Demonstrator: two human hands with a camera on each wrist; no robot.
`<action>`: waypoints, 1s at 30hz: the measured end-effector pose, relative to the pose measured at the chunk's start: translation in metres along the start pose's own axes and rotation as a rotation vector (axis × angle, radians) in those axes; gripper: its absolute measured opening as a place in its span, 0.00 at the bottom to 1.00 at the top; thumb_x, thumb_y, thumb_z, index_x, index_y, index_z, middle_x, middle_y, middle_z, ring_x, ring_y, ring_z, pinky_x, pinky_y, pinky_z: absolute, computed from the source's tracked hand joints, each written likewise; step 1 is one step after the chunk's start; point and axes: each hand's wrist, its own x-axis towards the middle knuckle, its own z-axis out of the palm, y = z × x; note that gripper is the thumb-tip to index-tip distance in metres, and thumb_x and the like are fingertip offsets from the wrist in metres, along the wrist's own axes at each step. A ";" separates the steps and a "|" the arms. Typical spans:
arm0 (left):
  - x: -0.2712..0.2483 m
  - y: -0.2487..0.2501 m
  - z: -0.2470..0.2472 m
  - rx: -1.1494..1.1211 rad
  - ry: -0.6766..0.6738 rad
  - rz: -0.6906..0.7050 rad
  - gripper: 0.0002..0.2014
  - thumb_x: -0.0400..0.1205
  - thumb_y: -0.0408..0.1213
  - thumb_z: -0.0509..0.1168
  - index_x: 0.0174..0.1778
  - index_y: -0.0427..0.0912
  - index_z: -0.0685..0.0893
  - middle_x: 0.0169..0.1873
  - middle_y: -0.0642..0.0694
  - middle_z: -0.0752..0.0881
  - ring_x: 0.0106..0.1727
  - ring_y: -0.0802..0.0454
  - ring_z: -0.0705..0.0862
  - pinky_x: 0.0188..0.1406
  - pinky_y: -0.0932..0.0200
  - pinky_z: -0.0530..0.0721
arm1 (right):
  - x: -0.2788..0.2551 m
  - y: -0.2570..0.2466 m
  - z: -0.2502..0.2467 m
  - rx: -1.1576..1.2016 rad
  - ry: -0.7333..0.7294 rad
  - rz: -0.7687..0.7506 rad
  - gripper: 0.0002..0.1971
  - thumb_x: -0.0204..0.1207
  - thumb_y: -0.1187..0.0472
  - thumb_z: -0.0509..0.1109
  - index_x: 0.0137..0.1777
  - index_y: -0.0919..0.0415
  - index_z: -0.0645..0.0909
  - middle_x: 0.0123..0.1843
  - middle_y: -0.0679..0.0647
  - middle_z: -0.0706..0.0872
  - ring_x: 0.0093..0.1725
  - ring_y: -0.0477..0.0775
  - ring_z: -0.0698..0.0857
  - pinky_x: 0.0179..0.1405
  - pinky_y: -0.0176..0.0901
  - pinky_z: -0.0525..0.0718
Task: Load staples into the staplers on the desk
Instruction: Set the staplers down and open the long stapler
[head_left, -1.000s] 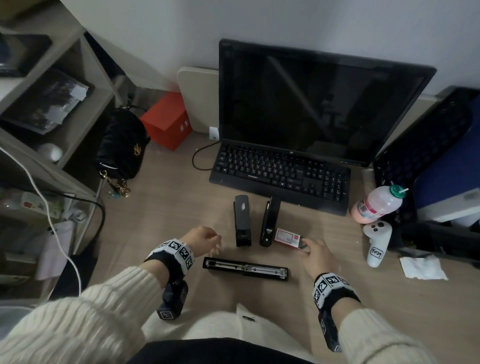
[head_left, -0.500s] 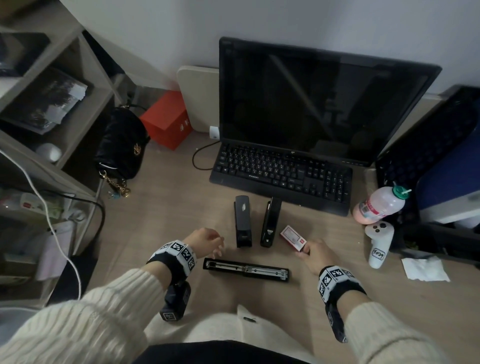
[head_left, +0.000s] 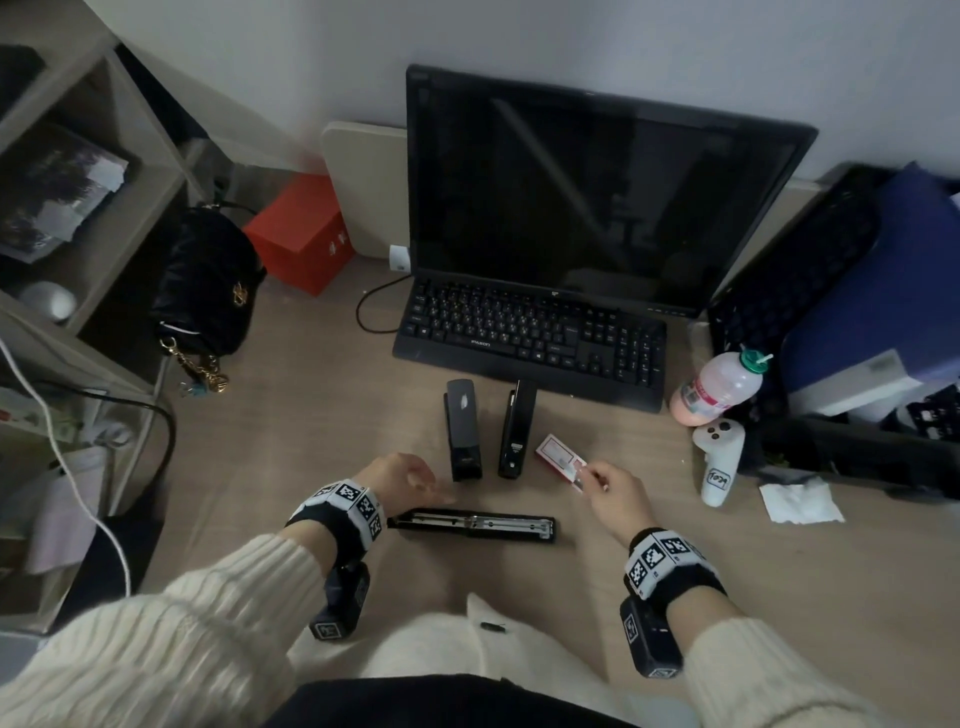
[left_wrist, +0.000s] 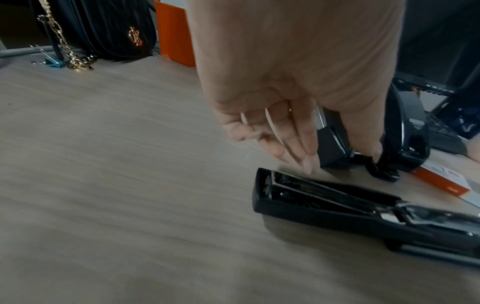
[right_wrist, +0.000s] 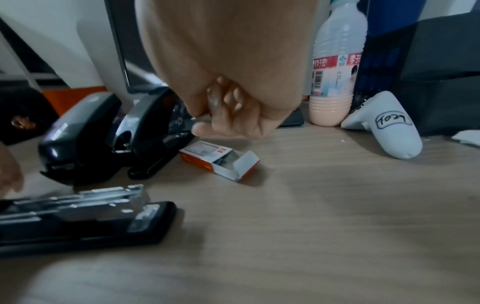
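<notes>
A black stapler (head_left: 472, 526) lies opened flat near the desk's front edge, its metal staple channel (right_wrist: 78, 203) facing up. Behind it stand two closed black staplers (head_left: 462, 436) (head_left: 517, 428). To their right lies a small red-and-white staple box (head_left: 558, 458), and its end flap (right_wrist: 246, 162) is open. My right hand (head_left: 587, 473) hovers just over that open end with curled fingers. It pinches a small dark strip (right_wrist: 214, 100) that looks like staples, though it is blurred. My left hand (head_left: 434, 488) hangs relaxed and holds nothing. Its fingertips (left_wrist: 309, 164) are just above the open stapler's left end.
A black keyboard (head_left: 530, 332) and monitor (head_left: 597, 192) stand behind the staplers. At the right are a pink drink bottle (head_left: 719, 387), a white controller (head_left: 719, 462) and a crumpled tissue (head_left: 800, 501). A black handbag (head_left: 208, 280) and red box (head_left: 298, 234) sit back left.
The staple box has turned and its end flap now stands open. My right hand has lifted off the box into a pinch above it. My left hand has edged toward the open stapler.
</notes>
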 end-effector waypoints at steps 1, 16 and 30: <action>-0.001 0.000 0.001 0.048 0.003 0.023 0.20 0.65 0.65 0.77 0.46 0.59 0.87 0.51 0.57 0.86 0.55 0.56 0.82 0.57 0.61 0.81 | -0.003 -0.003 0.002 0.042 -0.019 -0.014 0.09 0.81 0.57 0.66 0.50 0.59 0.87 0.42 0.53 0.87 0.43 0.55 0.83 0.43 0.41 0.76; -0.022 -0.008 0.007 0.616 0.018 0.210 0.24 0.76 0.57 0.72 0.65 0.53 0.81 0.63 0.51 0.82 0.67 0.48 0.78 0.60 0.52 0.78 | -0.034 -0.036 0.040 0.443 -0.201 0.065 0.09 0.71 0.66 0.78 0.48 0.63 0.82 0.36 0.52 0.86 0.26 0.47 0.82 0.31 0.39 0.80; -0.021 0.001 0.014 0.523 -0.006 0.233 0.21 0.78 0.53 0.71 0.65 0.48 0.81 0.60 0.47 0.81 0.66 0.46 0.78 0.56 0.48 0.81 | -0.034 -0.030 0.053 -0.464 -0.082 -0.287 0.13 0.72 0.40 0.71 0.55 0.39 0.88 0.49 0.44 0.83 0.56 0.49 0.76 0.56 0.40 0.63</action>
